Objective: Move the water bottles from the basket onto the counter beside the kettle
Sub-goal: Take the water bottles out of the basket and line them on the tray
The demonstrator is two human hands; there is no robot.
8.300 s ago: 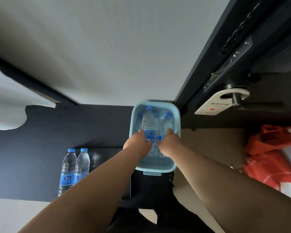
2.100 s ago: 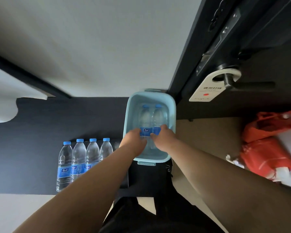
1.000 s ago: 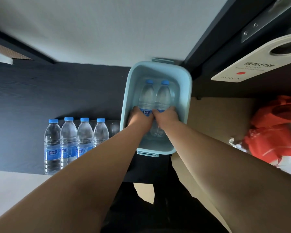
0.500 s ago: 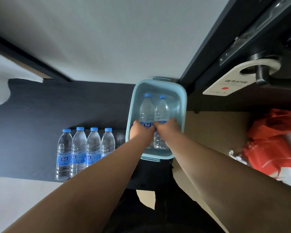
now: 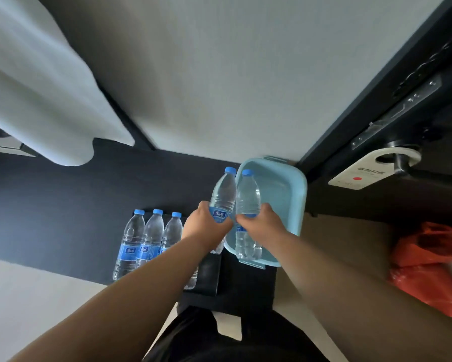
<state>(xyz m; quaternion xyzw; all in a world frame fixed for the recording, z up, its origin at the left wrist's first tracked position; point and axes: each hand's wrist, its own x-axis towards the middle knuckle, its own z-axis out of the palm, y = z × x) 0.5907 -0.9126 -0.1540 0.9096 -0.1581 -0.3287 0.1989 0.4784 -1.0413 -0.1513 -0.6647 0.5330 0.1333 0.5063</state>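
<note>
A pale wall (image 5: 219,74) rises behind the dark counter (image 5: 50,205), with a black door (image 5: 415,199) right and tan floor (image 5: 345,246) below.

Left hand (image 5: 206,226), right hand (image 5: 261,226) clenched, side by side

A white cloth (image 5: 37,82) hangs across the upper left of the frame, its rounded lower end over a dark band. A pale wall (image 5: 219,74) fills the upper middle. At the right, a dark door (image 5: 415,105) carries a metal latch plate (image 5: 397,111) and a lever handle (image 5: 428,173); a white door hanger (image 5: 363,173) with a red dot hangs from the handle. A crumpled orange-red plastic bag (image 5: 428,265) lies at the lower right on a tan floor (image 5: 350,244).
</note>
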